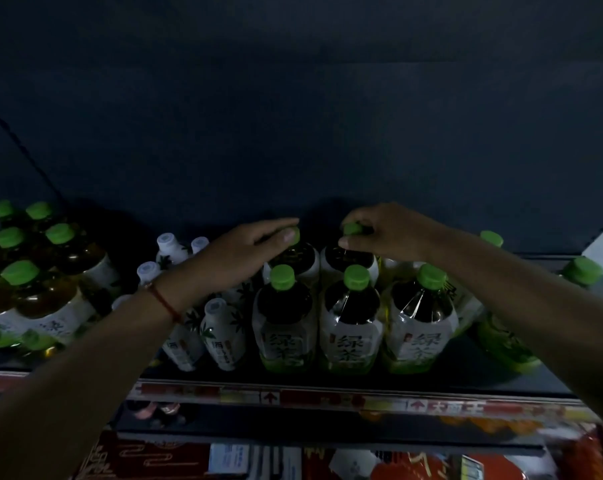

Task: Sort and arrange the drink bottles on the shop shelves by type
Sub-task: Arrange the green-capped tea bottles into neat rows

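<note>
Pretty dim shot, but both hands are up on the shelf with the green tea bottles. The left hand reaches to the back row, fingers mostly straight and lying over the green cap of a rear bottle, thumb tip against the cap. There's a red string bracelet on that wrist. The right hand has its fingers curled down, pinching the cap of the next rear bottle, just beside the first one.

In front of those stand three more green-capped tea bottles in a row at the shelf edge. Left of them is a bunch of smaller white bottles with pale caps, and further left a cluster of amber bottles with green caps. A red price strip runs along the shelf front.
</note>
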The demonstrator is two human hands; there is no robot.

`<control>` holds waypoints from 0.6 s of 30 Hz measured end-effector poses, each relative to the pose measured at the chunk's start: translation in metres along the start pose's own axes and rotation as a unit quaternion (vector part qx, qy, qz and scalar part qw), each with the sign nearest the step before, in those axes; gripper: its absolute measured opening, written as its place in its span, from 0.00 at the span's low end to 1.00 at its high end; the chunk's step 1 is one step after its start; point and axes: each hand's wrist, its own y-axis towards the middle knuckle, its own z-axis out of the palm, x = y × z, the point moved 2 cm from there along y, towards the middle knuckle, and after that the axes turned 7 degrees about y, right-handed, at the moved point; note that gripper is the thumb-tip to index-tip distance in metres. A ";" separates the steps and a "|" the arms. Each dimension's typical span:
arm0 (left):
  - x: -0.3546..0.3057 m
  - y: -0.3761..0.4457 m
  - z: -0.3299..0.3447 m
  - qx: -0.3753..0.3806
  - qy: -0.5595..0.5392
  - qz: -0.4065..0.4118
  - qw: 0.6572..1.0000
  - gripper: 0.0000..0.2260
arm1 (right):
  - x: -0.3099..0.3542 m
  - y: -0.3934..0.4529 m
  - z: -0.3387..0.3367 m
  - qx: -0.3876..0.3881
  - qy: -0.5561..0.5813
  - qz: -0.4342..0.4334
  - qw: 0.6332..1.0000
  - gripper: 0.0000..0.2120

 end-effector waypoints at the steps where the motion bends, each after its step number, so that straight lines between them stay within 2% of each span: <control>1: -0.001 -0.010 0.002 0.011 -0.007 0.006 1.000 0.27 | 0.000 -0.003 -0.001 0.007 0.013 0.010 1.000 0.17; 4: 0.001 -0.038 0.012 0.057 0.104 0.029 0.993 0.43 | -0.001 -0.008 0.000 0.008 0.023 0.015 1.000 0.14; 6: 0.003 -0.050 0.022 0.071 0.192 0.025 0.979 0.50 | 0.000 -0.007 0.002 -0.002 0.028 0.016 0.999 0.13; 12: 0.009 -0.054 0.045 -0.031 0.319 0.121 0.939 0.44 | 0.006 -0.010 0.007 -0.027 0.051 0.041 0.997 0.13; 16: 0.010 -0.053 0.047 -0.065 0.410 0.147 0.898 0.46 | 0.013 -0.017 0.006 -0.002 0.054 0.075 0.996 0.17; 18: 0.002 -0.051 0.048 -0.092 0.431 0.186 0.878 0.46 | 0.017 -0.019 -0.003 -0.029 0.044 0.089 0.995 0.20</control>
